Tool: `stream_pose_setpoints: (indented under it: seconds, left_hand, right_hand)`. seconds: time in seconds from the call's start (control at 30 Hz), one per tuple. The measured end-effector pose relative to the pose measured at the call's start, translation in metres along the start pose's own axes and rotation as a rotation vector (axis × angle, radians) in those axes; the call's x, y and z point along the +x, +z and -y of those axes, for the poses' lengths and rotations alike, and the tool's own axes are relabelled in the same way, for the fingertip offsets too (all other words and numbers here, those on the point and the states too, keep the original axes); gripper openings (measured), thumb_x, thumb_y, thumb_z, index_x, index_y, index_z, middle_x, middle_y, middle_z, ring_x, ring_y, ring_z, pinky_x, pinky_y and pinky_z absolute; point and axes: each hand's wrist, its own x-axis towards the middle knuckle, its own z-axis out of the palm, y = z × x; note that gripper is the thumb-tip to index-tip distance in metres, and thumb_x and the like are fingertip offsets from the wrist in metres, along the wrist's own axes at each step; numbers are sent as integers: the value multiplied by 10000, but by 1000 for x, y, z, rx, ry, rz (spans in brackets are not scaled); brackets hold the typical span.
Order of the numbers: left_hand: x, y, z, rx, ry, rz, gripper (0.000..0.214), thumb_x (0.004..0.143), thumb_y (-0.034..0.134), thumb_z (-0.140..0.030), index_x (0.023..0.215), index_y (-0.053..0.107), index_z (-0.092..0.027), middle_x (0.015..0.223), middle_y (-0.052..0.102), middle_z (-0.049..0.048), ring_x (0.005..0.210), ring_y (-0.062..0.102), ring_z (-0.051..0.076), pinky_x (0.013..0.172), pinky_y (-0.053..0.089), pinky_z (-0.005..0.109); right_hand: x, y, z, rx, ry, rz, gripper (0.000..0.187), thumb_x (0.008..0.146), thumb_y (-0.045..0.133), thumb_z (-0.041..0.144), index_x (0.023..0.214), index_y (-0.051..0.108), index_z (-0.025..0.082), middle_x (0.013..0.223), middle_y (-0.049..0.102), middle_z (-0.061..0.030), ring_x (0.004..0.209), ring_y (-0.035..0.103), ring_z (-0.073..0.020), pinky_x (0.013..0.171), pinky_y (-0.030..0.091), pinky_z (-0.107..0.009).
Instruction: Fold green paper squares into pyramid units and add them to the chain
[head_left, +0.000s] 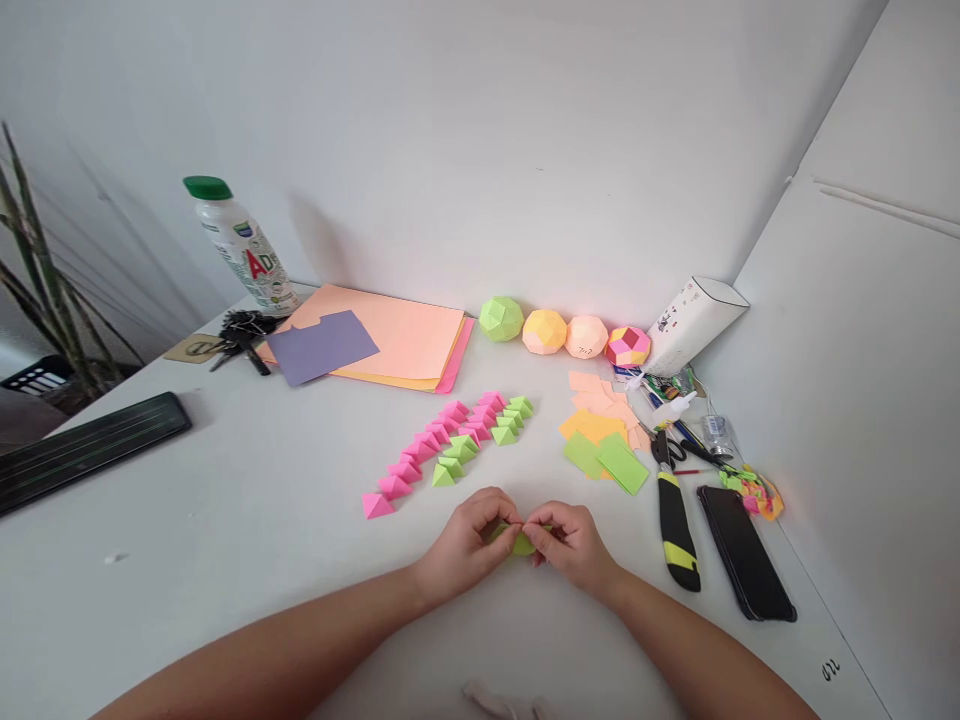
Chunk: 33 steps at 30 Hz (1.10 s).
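Observation:
Between my two hands is a small piece of green paper (520, 545), mostly covered by my fingers, so its folds do not show clearly. My left hand (476, 540) pinches its left side. With thumb and fingertips, my right hand (571, 545) grips the right side, and the fingertips of both hands nearly meet at the top edge. Just beyond them lie rows of folded pink paper pieces (426, 445) and folded green paper pieces (460, 450). Flat green paper slips (622, 463) rest to the right, over orange and peach ones.
Along the wall sit a green paper ball (500, 319) and several others. A utility knife (677, 530), scissors (663, 448) and a phone (746, 552) lie at right. Paper sheets (397, 325), a bottle (241, 245), keys (244, 330) and a dark flat case (94, 450) are at left.

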Motion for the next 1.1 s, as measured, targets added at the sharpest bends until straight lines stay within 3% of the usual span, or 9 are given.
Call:
stream_pose_setpoints:
  seconds: [0.2, 0.47, 0.6, 0.73, 1.1]
  left_hand:
    - [0, 1, 0, 54, -30, -11, 106, 774, 516, -181, 676, 554, -180, 730, 564, 35, 716, 531, 157, 652, 456, 266]
    - [0, -5, -7, -107, -95, -73, 92, 785, 480, -195, 697, 501, -181, 749, 529, 19, 686, 509, 137, 643, 450, 254]
    - [0, -4, -4, -61, -21, 8, 37, 791, 509, -199, 795, 542, -183, 857, 572, 50, 795, 543, 162, 746, 460, 289]
    - [0, -1, -2, -9, 3, 36, 68, 807, 501, -204, 772, 557, -183, 829, 599, 54, 781, 559, 163, 751, 459, 297]
    - [-2, 1, 3, 97, -38, 39, 69, 747, 495, -142, 693, 511, -182, 716, 534, 10, 687, 491, 140, 634, 423, 246]
  right_hand:
    - [-2, 0, 2, -2, 12, -15, 256, 799, 598, 393, 688, 598, 163, 585, 563, 15, 448, 555, -102, 429, 449, -209]
    - [-1, -4, 0, 124, 72, -95, 256, 787, 596, 400, 682, 523, 178, 539, 499, 49, 414, 516, -94, 409, 447, -209]
    - [0, -3, 0, 82, 28, -47, 227, 799, 586, 371, 696, 542, 173, 587, 514, 35, 454, 522, -95, 433, 464, -214]
    - [-1, 0, 1, 1, -9, -18, 206, 799, 574, 349, 700, 568, 169, 636, 545, 12, 497, 531, -108, 444, 465, -222]
    - [-2, 4, 2, -106, -89, -44, 66, 706, 561, 180, 649, 532, 169, 532, 474, 45, 410, 390, -64, 382, 294, -187]
